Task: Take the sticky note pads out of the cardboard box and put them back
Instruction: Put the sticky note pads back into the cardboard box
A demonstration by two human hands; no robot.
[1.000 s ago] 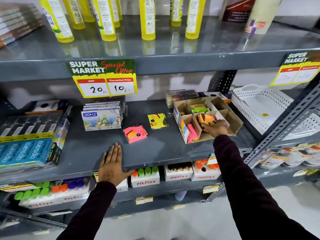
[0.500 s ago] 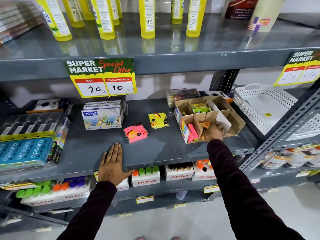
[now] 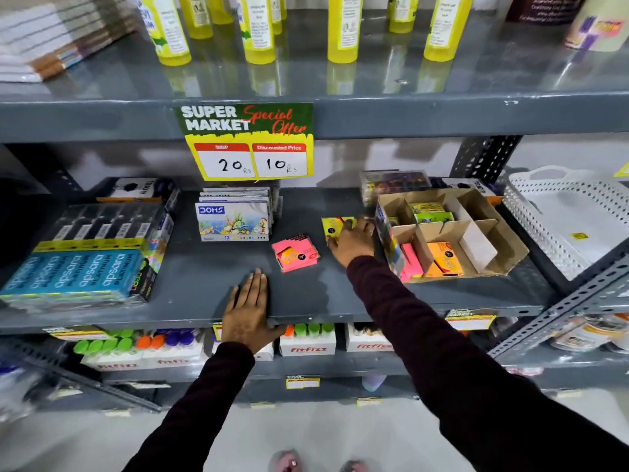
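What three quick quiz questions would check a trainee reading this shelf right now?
1. True or false: the right hand rests on the yellow pad lying on the shelf.
2. Which pad lies flat in the cardboard box, front middle? A) orange B) blue C) white
3. Fill in: the left hand lies flat on the shelf's front ____.

Key: 1 true. 2 A, the orange pad. 3 edge.
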